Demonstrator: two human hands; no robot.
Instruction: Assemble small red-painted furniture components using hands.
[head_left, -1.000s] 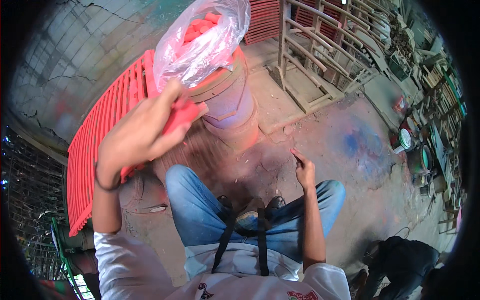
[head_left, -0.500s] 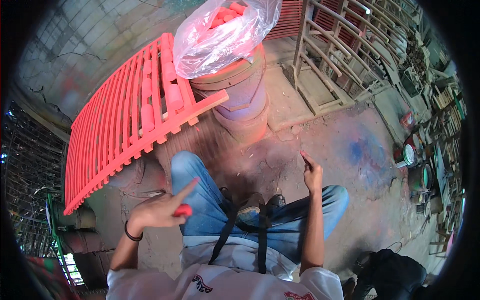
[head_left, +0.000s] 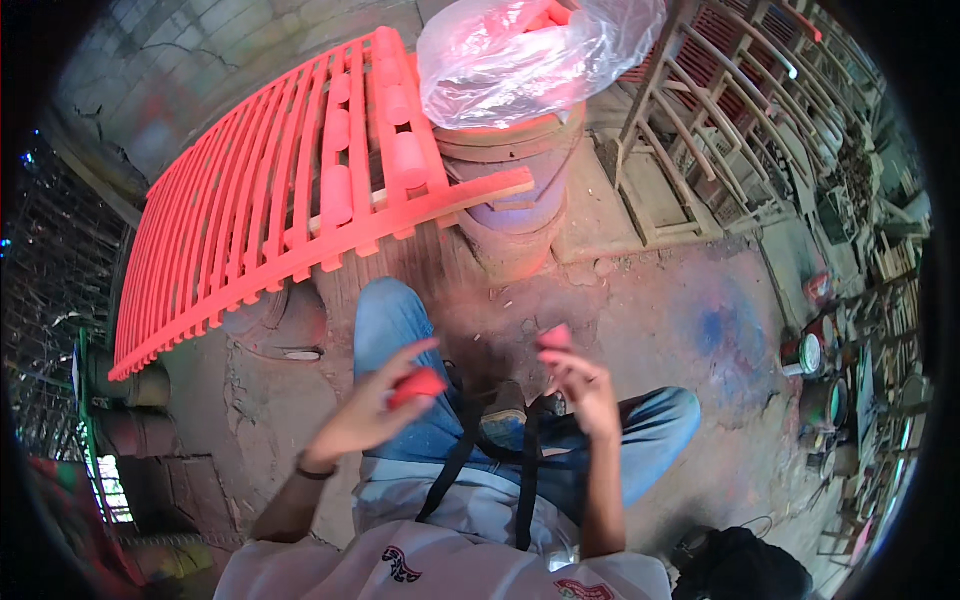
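My left hand (head_left: 365,412) is closed around a short red cylinder (head_left: 416,387), its index finger stretched out beyond it. Between the fingertips of my right hand (head_left: 588,392) is a small pinkish-red piece (head_left: 554,342), blurred, its kind unclear. Both hands are over my lap, apart from each other. Ahead on the left, a red slatted rack (head_left: 270,255) carries several red cylinders (head_left: 338,195) near its right end. A clear plastic bag (head_left: 490,75) with more red pieces inside sits on a large bucket (head_left: 515,215).
Upturned pots (head_left: 280,320) stand beneath the rack. Back right are wooden frames (head_left: 690,150) with rails. Along the right side are paint cans (head_left: 803,355) and stacked wood. A black bag (head_left: 745,570) lies at the lower right. Blue paint (head_left: 730,322) stains the floor.
Both hands have come closer together: the left moved right with its cylinder, the right moved left. The piece in my right hand now shows clearly. My view has swung left.
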